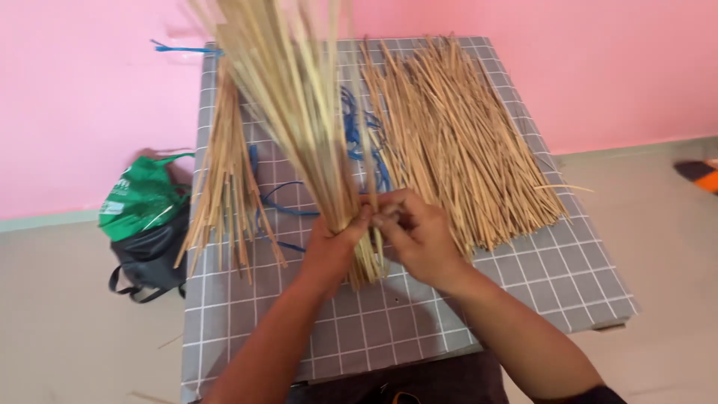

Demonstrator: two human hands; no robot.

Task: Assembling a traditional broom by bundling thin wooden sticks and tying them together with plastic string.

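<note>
The left hand (333,247) is clamping a bundle (299,127) of thin pale sticks near its lower end, at the centre of the frame, fingers wrapped tight around it so the sticks are fanning up and out toward the top edge. The right hand (415,232) is closing in from the right, its fingertips pinching at the same waist of the bundle, touching the left thumb; what exactly it is pinching, a single stick or something finer, is too small to tell. The bundle is standing nearly upright, tilted a little to the upper left, its cut ends hanging just above the table (523,277), which is wearing a grey checked cloth. To do this well, the left hand is best keeping its squeeze low and firm so no stick is slipping down, while the right is working close against it and keeping the ends level. A loose pile (464,142) of sticks is lying in the upper right, a smaller heap (224,179) on the left, and blue string (359,142) is trailing between them. A green bag (142,198) is sitting on the floor at the left.
</note>
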